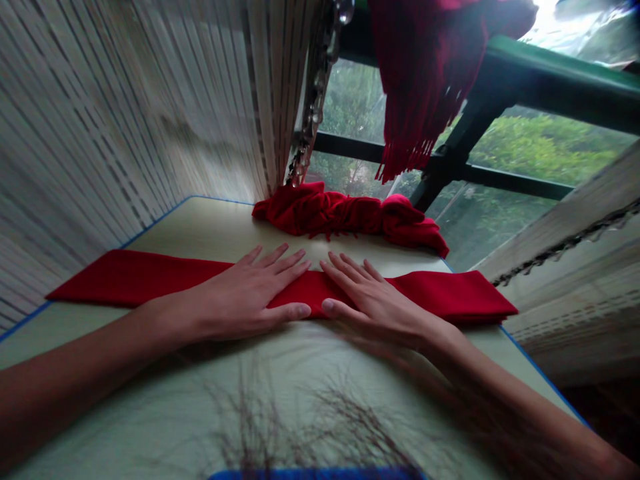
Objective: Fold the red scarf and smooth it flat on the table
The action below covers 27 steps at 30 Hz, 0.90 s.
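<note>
While a folded red cloth band [313, 293] is pressed down by the left hand [245, 293] and the right hand [373, 300], it is seen lying flat across the pale tabletop [200, 227], running from left of the frame to right of centre, with both ends left uncovered. Both hands are open, palms down, fingers spread; nothing is gripped. The fingertips extend past the band's far edge onto the tabletop, and a small gap is left between the two hands at frame centre. Thin blue trim is seen along the table's edges.

Just beyond the band, a bunched red scarf [345, 213] is laid along the far edge of the table, apart from the hands. A fringed dark red scarf [420, 80] is hung at upper centre, above the table, from a dark frame. A window [525, 153] with green foliage outside is seen at upper right, crossed by a green rail [550, 80]. A slatted blind [110, 133] fills the upper left, a beaded string [317, 87] is hung beside it, and a fringed curtain [575, 287] is seen at right. Blurred dark strands [300, 427] cross the bottom of the frame; what they are cannot be told.
</note>
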Available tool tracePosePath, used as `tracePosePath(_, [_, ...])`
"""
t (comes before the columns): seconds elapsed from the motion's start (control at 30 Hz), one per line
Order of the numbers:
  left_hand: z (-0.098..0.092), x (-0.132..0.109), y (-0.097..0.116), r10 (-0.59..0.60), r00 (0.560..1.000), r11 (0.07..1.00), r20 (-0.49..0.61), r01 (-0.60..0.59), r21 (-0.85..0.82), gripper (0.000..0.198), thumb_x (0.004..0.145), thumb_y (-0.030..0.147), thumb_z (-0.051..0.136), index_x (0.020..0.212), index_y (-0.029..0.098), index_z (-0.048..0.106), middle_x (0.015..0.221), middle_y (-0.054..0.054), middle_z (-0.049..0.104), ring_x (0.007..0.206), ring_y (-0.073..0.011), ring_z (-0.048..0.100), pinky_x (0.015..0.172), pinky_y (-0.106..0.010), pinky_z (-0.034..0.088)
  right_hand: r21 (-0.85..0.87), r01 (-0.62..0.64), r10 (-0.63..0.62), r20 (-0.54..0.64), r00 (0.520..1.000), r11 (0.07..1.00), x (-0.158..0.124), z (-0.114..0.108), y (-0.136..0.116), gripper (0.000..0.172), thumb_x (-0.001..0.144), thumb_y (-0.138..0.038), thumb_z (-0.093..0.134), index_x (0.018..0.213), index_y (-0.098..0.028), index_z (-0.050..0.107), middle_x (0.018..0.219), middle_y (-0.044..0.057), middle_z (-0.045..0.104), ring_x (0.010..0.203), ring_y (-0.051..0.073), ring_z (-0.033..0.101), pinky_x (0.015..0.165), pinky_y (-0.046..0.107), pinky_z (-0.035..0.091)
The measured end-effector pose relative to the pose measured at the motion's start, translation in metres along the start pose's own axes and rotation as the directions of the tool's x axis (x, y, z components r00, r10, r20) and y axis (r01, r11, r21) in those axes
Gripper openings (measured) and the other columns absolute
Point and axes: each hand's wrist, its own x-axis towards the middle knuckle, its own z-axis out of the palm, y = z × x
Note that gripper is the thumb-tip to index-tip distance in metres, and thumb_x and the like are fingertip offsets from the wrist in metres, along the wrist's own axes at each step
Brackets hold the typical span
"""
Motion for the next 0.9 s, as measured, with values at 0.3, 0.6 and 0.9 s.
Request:
tracePosePath(0.3, [0.009,0.006,0.007,-0.038,0.999,0.999,-0.003,0.038,0.030,0.080,0.101,0.075,0.027,0.165,0.031,0.010,0.171,0.002,0.005,0.159,-0.0297,0.003,0.127,-0.055,0.005,-0.007,-0.003,0.003,-0.022,1.000,1.000,0.005,0.006,-0.003,0.081,0.101,-0.071,0.028,0.164,-0.020,0.023,0.171,0.010,0.016,0.159,0.031,0.010,0.127,0.060,0.012])
tracePosePath(0.6, [0.007,0.006,0.006,-0.044,0.999,0.998,0.002,0.044,0.033,0.078,0.101,0.074,0.025,0.165,0.029,0.015,0.170,0.002,0.005,0.159,-0.0291,0.002,0.127,-0.054,0.002,0.014,-0.059,0.059,-0.025,0.998,0.998,-0.001,0.003,0.008,0.077,0.102,-0.069,0.029,0.164,-0.023,0.023,0.172,0.008,0.014,0.159,0.030,0.008,0.128,0.060,0.010])
tracePosePath(0.9, [0.010,0.006,0.004,-0.029,0.999,1.000,-0.019,0.029,0.000,0.081,0.100,0.076,0.025,0.165,0.028,0.017,0.171,-0.001,0.009,0.159,-0.0313,0.004,0.127,-0.054,0.003,-0.013,-0.104,0.104,0.006,0.995,0.994,-0.002,0.001,0.014,0.079,0.101,-0.072,0.024,0.164,-0.024,0.023,0.172,0.008,0.015,0.159,0.029,0.008,0.127,0.060,0.010])
